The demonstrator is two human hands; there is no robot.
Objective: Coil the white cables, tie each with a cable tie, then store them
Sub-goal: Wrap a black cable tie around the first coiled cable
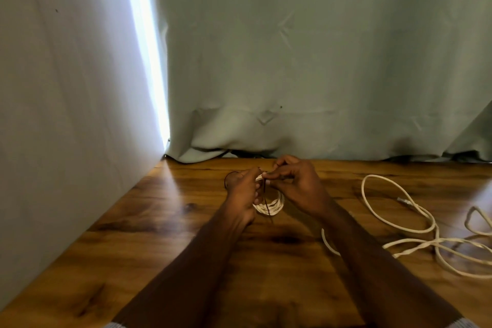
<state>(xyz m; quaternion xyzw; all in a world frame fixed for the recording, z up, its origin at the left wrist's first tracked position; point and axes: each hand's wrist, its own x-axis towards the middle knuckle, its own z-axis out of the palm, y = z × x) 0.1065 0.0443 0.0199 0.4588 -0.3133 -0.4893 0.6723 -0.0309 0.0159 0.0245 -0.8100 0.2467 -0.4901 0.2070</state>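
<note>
Head view: my left hand (241,192) grips the white coil (269,205); my right hand (295,181), at its 2 o'clock, pinches the dark cable tie (267,201).

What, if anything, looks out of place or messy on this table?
Only the loose white cable to the right, sprawled in untidy loops on the wooden table and not yet coiled. The coiled cable sits neatly between both hands, with a dark cable tie across it. Nothing looks damaged or spilled.
</note>
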